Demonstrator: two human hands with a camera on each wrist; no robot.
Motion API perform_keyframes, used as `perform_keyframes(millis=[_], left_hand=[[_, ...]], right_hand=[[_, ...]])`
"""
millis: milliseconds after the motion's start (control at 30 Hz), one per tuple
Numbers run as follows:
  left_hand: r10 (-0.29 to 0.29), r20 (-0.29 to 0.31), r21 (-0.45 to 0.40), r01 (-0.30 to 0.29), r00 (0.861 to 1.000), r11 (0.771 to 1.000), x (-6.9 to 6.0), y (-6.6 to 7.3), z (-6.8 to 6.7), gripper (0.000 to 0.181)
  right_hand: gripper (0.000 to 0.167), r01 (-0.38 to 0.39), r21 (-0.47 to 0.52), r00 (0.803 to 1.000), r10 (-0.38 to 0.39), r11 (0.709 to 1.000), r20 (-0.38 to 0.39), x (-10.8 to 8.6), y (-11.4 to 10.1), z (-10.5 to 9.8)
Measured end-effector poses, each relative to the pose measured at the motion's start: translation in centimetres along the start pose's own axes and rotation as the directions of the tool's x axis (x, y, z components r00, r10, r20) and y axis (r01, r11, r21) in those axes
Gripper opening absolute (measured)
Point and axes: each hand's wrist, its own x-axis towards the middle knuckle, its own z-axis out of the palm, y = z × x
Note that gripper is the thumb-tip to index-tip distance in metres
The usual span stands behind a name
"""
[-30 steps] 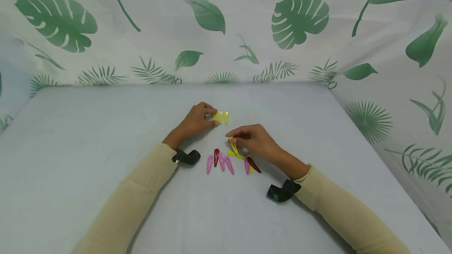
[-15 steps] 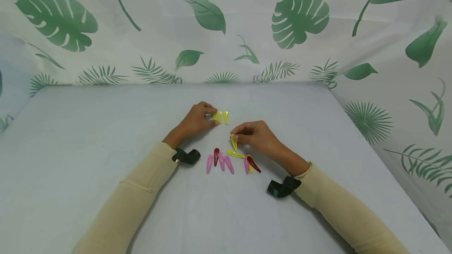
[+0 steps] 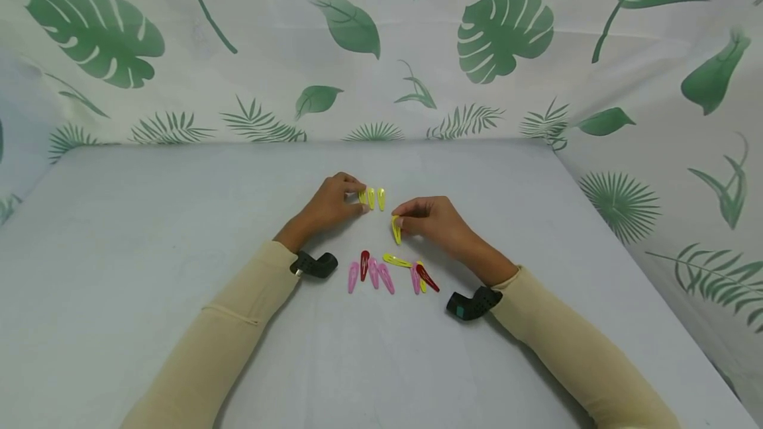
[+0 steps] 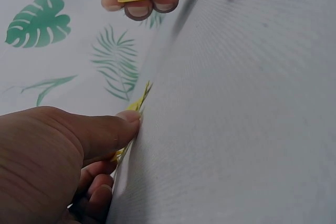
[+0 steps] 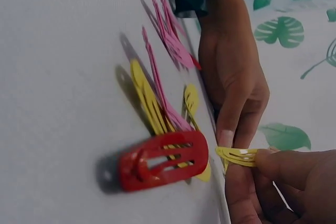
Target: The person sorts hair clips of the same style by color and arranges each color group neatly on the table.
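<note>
No text, label, brand, number or sign can be read.

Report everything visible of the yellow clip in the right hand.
The yellow clip is slim and glossy, with slits between its bars; it looks like painted metal. The right hand pinches one end between thumb and fingers. It appears raised off the table, its free end pointing towards the person in the head view.
</note>
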Motion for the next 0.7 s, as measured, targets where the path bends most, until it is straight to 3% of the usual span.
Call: perform_keyframes(millis=[367,700], left_hand=[[-0.010,0.004,-0.014,0.010,1.000,1.000,-0.1,0.1,0.0,0.048],[-0.011,0.012,-0.007,0.011,1.000,1.000,-0.1,0.2,-0.1,0.048]], right_hand=[[0.017,-0.014,0.016,0.998,0.015,1.000,-0.054,1.6,0.0,-1.0],[0.019,-0.011,0.027,0.999,0.012,1.000,-0.047,3.6,0.2,-1.2]])
